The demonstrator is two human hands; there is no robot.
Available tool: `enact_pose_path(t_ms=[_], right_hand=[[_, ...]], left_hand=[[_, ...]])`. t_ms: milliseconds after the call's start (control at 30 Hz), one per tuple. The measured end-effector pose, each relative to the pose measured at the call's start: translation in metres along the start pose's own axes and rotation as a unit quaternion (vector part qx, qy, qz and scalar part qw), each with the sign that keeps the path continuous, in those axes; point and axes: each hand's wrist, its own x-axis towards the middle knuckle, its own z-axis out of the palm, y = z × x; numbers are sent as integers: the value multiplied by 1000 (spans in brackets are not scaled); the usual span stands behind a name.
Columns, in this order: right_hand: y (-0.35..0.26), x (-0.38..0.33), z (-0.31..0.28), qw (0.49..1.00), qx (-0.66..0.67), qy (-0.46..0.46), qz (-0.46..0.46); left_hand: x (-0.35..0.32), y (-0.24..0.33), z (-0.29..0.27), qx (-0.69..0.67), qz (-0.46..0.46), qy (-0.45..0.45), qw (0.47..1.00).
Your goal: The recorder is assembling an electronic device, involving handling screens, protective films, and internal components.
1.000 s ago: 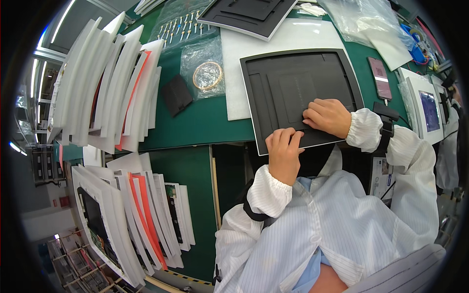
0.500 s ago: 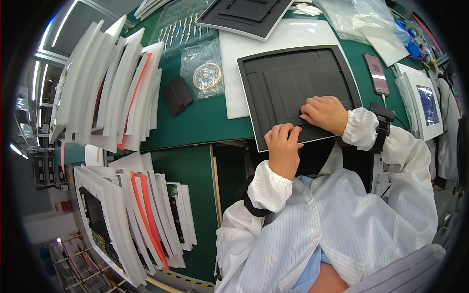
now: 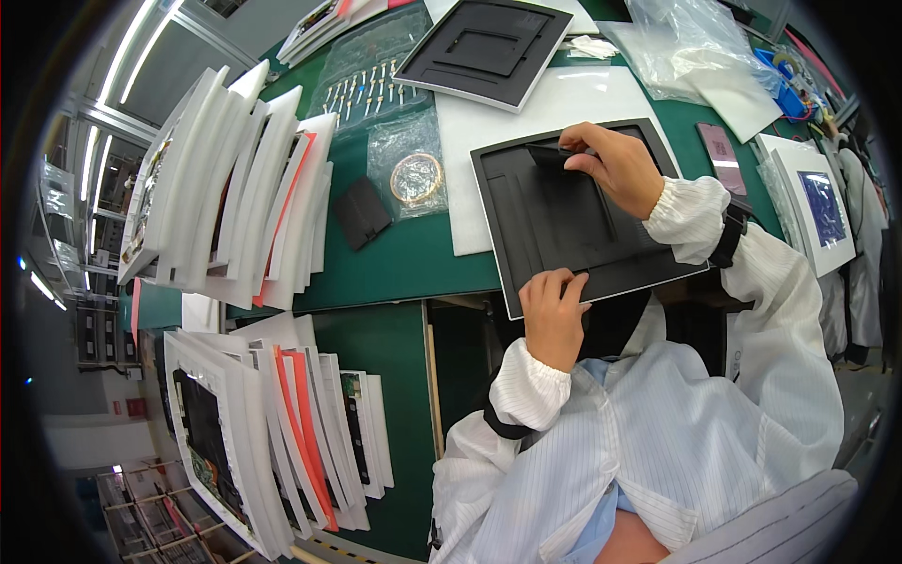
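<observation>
A black rectangular panel or housing (image 3: 648, 274) with a light rim lies in front of me, tilted slightly. My right hand (image 3: 615, 169) pinches the upper edge of a thin black flap (image 3: 548, 160), which stands raised from the recess (image 3: 573, 211) in the panel's middle. Whether the flap is still joined to the panel, I cannot tell. On the panel's near edge rests my left hand (image 3: 554, 315), fingers apart and touching the surface. A second black panel (image 3: 484, 56) with a similar recess lies farther back.
White foam sheet (image 3: 460, 188) lies under the panels. To the left are a bagged coil (image 3: 415, 179), a small black square piece (image 3: 361, 213), bagged small parts (image 3: 366, 89) and upright foam-separated stacks (image 3: 216, 179). On the right are a phone (image 3: 721, 158) and plastic bags (image 3: 676, 52).
My right hand has moved up and away from the panel's near part, raising the black flap out of its recess. My left hand stays at the near edge. The whole view has shifted slightly.
</observation>
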Motion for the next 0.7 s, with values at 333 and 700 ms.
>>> enact_pose_path(t_ms=[333,700], right_hand=[[58,2,-54,853,303,190,380],[120,-77,-44,706,442,217,509]], left_hand=[[45,-96,-32,46,-143,144,978],[49,-93,-23,106,-179,91,974]])
